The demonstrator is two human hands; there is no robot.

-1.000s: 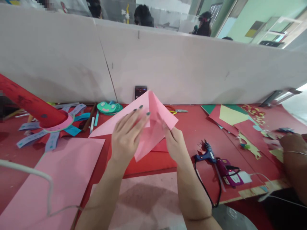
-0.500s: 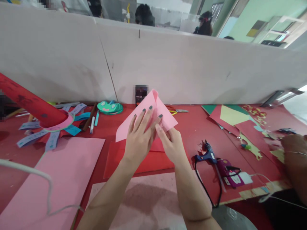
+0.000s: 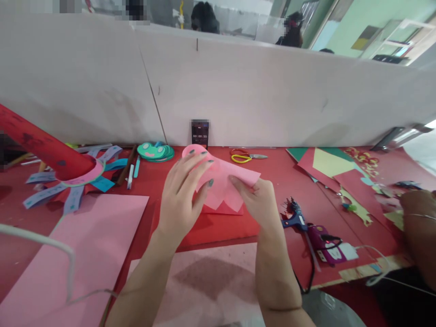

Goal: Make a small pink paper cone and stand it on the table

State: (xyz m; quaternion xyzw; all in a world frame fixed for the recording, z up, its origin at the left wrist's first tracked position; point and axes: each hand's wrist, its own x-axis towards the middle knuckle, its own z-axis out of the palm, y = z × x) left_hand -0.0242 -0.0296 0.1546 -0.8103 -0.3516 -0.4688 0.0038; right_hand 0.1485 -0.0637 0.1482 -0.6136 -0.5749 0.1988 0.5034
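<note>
A sheet of pink paper (image 3: 225, 178), loosely curled with a rounded end on the left, is in front of me above the red table. My right hand (image 3: 257, 195) pinches its right edge between thumb and fingers. Stretched fingers of my left hand (image 3: 185, 186) lie against the curled left part, the thumb apart from them; no grip shows there. Beneath the pink paper lies a red sheet (image 3: 204, 234). The underside of the curl is partly hidden by my hands.
Scissors (image 3: 243, 156) and a phone timer (image 3: 200, 135) are at the back. A glue gun (image 3: 294, 218) and purple power bank (image 3: 325, 245) sit right, near another person's hand (image 3: 420, 209). On the left are a red cone (image 3: 44, 145), green cutouts (image 3: 155, 152) and a large pink sheet (image 3: 102, 231).
The pink paper has turned from an upright peaked cone to a lower curl pointing left. My left hand has shifted left, my right hand slightly right, and they are farther apart.
</note>
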